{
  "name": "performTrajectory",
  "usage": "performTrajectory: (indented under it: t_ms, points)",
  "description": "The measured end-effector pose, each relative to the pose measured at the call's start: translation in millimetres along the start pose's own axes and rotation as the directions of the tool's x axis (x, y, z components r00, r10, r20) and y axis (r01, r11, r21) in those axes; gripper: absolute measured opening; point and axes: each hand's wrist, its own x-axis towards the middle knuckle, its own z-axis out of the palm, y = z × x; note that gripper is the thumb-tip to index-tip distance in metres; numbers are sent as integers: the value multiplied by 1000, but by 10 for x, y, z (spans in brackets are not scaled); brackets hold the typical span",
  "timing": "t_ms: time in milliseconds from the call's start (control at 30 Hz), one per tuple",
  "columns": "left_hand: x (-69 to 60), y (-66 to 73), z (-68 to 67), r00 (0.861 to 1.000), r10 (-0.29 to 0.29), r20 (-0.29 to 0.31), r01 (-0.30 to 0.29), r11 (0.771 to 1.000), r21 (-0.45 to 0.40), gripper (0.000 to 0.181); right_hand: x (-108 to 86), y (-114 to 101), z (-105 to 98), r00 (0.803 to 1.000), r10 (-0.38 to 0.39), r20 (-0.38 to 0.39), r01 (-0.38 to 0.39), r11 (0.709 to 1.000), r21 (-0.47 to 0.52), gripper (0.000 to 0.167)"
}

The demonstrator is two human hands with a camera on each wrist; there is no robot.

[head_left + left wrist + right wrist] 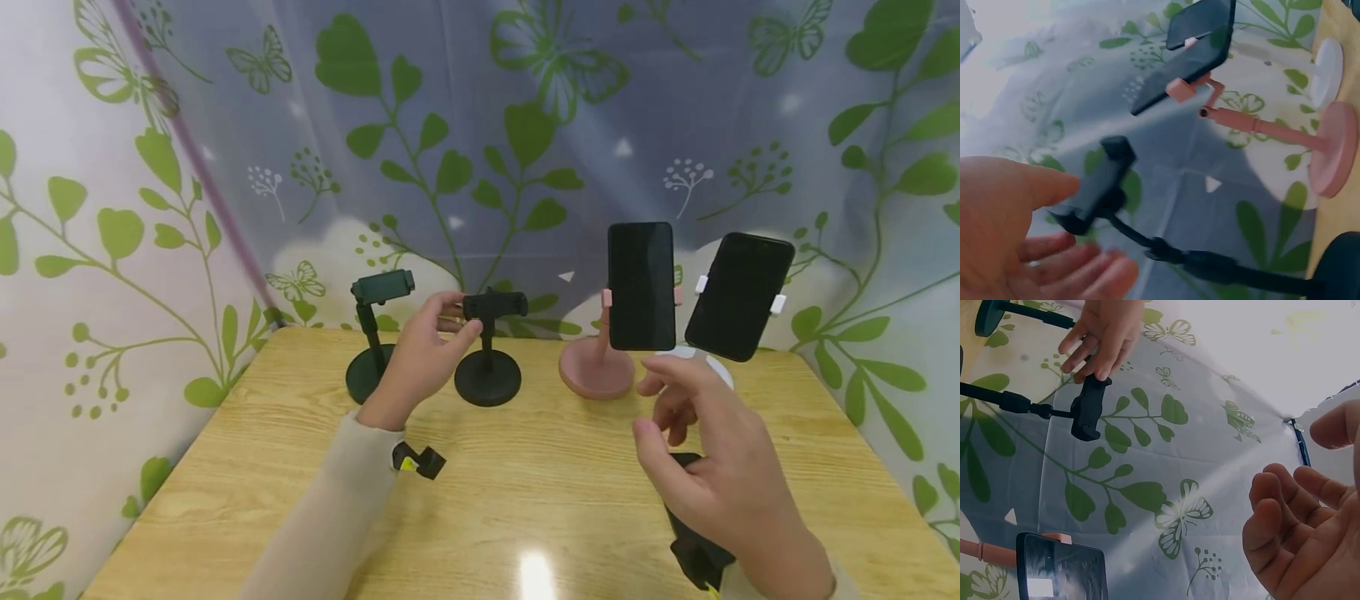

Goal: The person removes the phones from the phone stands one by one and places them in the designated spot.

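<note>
In the head view, my left hand (427, 354) is at the left end of the clamp on a black phone stand (487, 379). The left wrist view has the end of this clamp (1100, 187) between the thumb and the loosely spread fingers; whether they touch it is unclear. My right hand (720, 467) hovers in front of the stands on the right, fingers loosely bent, holding nothing. Beneath it lies a dark flat object (678, 512), mostly hidden. A pink stand (596, 367) holds a black phone (641, 287), and a white stand (723, 371) holds another phone (741, 296).
A dark green phone stand (382, 287) with its clamp unfilled stands left of the black one. All stands are along the back of the wooden table (480, 492). A curtain (450, 167) with leaves and butterflies hangs right behind them.
</note>
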Motion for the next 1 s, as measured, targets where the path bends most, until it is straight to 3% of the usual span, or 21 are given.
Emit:
performTrajectory:
  t_ms: [67, 133, 167, 233, 300, 400, 467, 600, 633, 700, 867, 1000]
  points:
    - [-60, 72, -23, 998, 40, -45, -38, 998, 54, 52, -7, 7, -1, 1000, 2, -1, -2, 1000, -10, 43]
    - [-130, 159, -49, 984, 143, -109, -131, 986, 104, 46, -10, 18, -3, 1000, 0, -5, 0, 1000, -21, 41]
    - [-171, 208, -63, 968, 207, -142, -190, 974, 125, 42, -9, 23, -5, 1000, -4, -7, 4, 1000, -28, 42]
    - [-260, 313, -92, 922, 337, -190, -314, 939, 142, 33, -6, 34, -7, 1000, -9, -11, 9, 999, -42, 44]
    - [-356, 417, -119, 878, 436, -197, -417, 899, 131, 23, 4, 46, -3, 1000, -21, -14, 20, 998, -54, 48]
    - [-484, 529, -149, 832, 535, -145, -522, 844, 120, 11, 16, 60, 8, 999, -33, -20, 32, 997, -65, 50]
    - [-550, 565, -168, 805, 589, -72, -568, 799, 197, 4, 19, 67, 18, 999, -38, -22, 36, 997, -70, 50]
    - [-611, 567, -202, 756, 652, 63, -618, 679, 395, 6, 24, 74, 31, 999, -37, -28, 35, 997, -74, 44]
    - [-612, 558, -206, 754, 651, 87, -620, 662, 421, 6, 22, 75, 33, 999, -32, -29, 30, 997, -73, 41]
    - [-598, 534, -205, 760, 640, 114, -616, 654, 439, 5, 15, 75, 36, 999, -20, -29, 18, 997, -76, 36]
    - [-554, 466, -191, 787, 602, 138, -595, 679, 431, 6, 9, 105, 48, 999, -11, -34, 7, 995, -104, 36]
    - [-542, 425, -177, 794, 587, 159, -591, 683, 429, 8, 21, 184, 61, 999, 27, -31, -31, 991, -129, 35]
